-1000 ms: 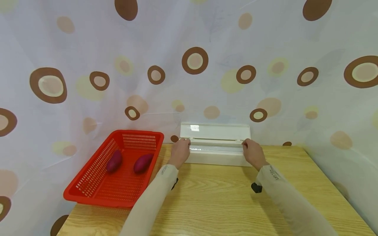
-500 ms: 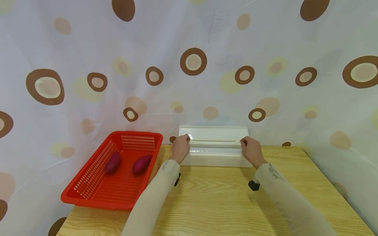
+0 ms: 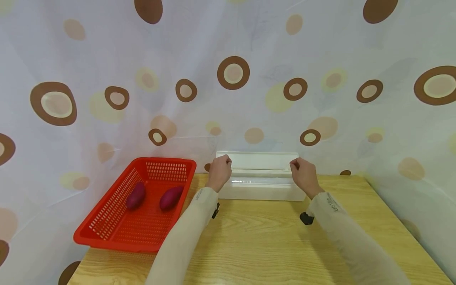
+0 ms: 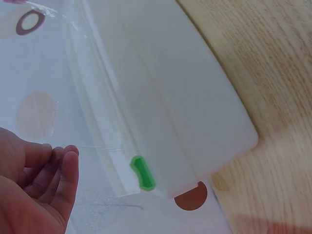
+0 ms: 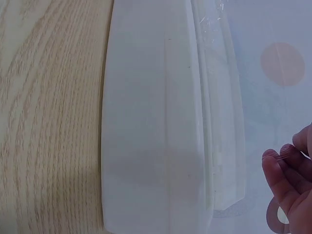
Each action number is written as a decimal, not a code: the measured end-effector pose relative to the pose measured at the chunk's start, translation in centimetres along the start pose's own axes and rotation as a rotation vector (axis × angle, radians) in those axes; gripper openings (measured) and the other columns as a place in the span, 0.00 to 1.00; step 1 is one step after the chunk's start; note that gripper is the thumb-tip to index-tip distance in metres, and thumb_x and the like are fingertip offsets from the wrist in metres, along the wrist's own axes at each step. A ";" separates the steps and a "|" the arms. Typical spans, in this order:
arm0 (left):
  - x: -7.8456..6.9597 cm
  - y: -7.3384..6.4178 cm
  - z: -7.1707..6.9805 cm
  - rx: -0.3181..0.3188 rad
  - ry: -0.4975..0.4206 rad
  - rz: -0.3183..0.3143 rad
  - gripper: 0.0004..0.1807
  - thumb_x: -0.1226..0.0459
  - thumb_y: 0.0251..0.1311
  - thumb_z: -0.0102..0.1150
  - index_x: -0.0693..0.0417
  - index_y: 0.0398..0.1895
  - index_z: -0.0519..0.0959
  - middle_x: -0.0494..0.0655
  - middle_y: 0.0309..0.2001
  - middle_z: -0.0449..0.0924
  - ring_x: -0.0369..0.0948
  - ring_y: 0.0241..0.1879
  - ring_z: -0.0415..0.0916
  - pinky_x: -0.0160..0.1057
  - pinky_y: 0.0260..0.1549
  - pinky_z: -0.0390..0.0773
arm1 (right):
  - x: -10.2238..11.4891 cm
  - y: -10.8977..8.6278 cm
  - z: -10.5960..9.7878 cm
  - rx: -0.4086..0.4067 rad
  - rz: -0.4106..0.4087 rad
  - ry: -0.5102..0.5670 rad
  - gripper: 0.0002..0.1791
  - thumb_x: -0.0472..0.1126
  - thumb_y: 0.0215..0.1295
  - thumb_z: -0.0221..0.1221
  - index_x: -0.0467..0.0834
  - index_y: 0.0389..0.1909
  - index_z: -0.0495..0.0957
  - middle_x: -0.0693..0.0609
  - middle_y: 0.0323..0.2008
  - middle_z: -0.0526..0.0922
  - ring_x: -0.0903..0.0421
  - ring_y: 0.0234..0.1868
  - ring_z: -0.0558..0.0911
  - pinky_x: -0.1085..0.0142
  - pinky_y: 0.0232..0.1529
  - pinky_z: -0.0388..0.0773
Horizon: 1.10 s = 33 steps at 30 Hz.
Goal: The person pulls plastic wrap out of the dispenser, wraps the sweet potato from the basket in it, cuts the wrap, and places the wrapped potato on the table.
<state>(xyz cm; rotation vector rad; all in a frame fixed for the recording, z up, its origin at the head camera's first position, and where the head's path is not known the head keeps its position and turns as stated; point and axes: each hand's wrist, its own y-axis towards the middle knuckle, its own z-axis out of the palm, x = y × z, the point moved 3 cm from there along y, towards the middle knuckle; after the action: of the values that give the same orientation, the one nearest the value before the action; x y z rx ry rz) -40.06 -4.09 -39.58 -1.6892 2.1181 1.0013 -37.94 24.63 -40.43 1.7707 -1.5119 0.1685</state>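
Observation:
A long white cling film dispenser (image 3: 261,193) lies at the back of the table, its lid (image 3: 261,160) raised. My left hand (image 3: 219,172) is above its left end, and my right hand (image 3: 304,176) above its right end. Between the hands runs clear cling film, barely visible in the head view. In the left wrist view my left fingertips pinch a corner of the cling film (image 4: 105,147), near a green piece (image 4: 142,173) on the dispenser's end. Thumb and fingers of my right hand pinch the other corner in the right wrist view.
To the left, a red plastic basket (image 3: 124,239) holds two purple, elongated vegetables, one on the left (image 3: 136,196) and one on the right (image 3: 171,198). A patterned sheet (image 3: 231,114) hangs behind the wooden table (image 3: 260,245).
Both hands have risen from the dispenser's edge, the left one slightly more, drawing the film up with them. The dispenser and basket stay put apart from a small camera shift.

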 end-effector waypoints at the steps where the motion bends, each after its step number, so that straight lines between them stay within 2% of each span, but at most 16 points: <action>1: -0.1 0.0 -0.2 -0.005 -0.001 0.004 0.09 0.67 0.68 0.49 0.60 0.38 0.80 0.49 0.34 0.81 0.42 0.29 0.77 0.39 0.32 0.77 | 0.2 0.0 -0.1 -0.004 0.000 0.002 0.11 0.35 0.70 0.50 0.32 0.40 0.78 0.42 0.29 0.79 0.49 0.26 0.75 0.56 0.31 0.72; 8: -1.0 0.5 -1.1 -0.042 -0.046 0.003 0.09 0.65 0.69 0.48 0.56 0.35 0.78 0.48 0.34 0.80 0.42 0.28 0.75 0.39 0.30 0.76 | 1.0 0.6 -1.0 -0.029 -0.007 -0.007 0.11 0.36 0.70 0.49 0.33 0.39 0.77 0.42 0.28 0.78 0.48 0.26 0.75 0.56 0.32 0.72; 15: -2.0 0.6 -2.2 -0.067 -0.067 0.004 0.09 0.65 0.69 0.49 0.57 0.38 0.80 0.49 0.38 0.81 0.44 0.33 0.77 0.40 0.33 0.77 | 1.7 1.0 -1.8 -0.047 -0.016 -0.004 0.11 0.37 0.70 0.50 0.33 0.39 0.77 0.41 0.28 0.79 0.47 0.26 0.76 0.54 0.32 0.73; 21: -2.6 0.9 -2.9 -0.076 -0.080 -0.024 0.08 0.64 0.69 0.50 0.54 0.41 0.79 0.47 0.40 0.81 0.43 0.35 0.77 0.42 0.32 0.77 | 2.4 1.5 -2.6 -0.061 -0.009 -0.001 0.12 0.37 0.71 0.49 0.33 0.39 0.77 0.42 0.29 0.80 0.47 0.27 0.77 0.54 0.33 0.73; 26: -3.0 1.5 -3.4 -0.078 -0.095 -0.006 0.08 0.64 0.69 0.50 0.55 0.41 0.79 0.47 0.40 0.81 0.43 0.36 0.78 0.41 0.38 0.77 | 3.0 1.9 -3.4 -0.067 -0.002 0.008 0.12 0.38 0.71 0.48 0.34 0.40 0.77 0.42 0.29 0.80 0.47 0.28 0.76 0.55 0.33 0.72; 33: -3.7 1.9 -4.2 -0.102 -0.086 0.009 0.08 0.64 0.68 0.50 0.54 0.41 0.80 0.47 0.40 0.82 0.43 0.36 0.79 0.40 0.37 0.77 | 3.6 2.5 -4.1 -0.056 0.011 0.019 0.13 0.40 0.72 0.48 0.36 0.42 0.77 0.42 0.31 0.81 0.48 0.28 0.77 0.58 0.32 0.72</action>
<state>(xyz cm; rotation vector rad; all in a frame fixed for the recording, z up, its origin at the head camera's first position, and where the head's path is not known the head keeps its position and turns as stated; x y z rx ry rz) -39.86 -3.79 -33.71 -1.6515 2.0545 1.1818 -37.55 24.47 -34.44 1.7119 -1.4992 0.1468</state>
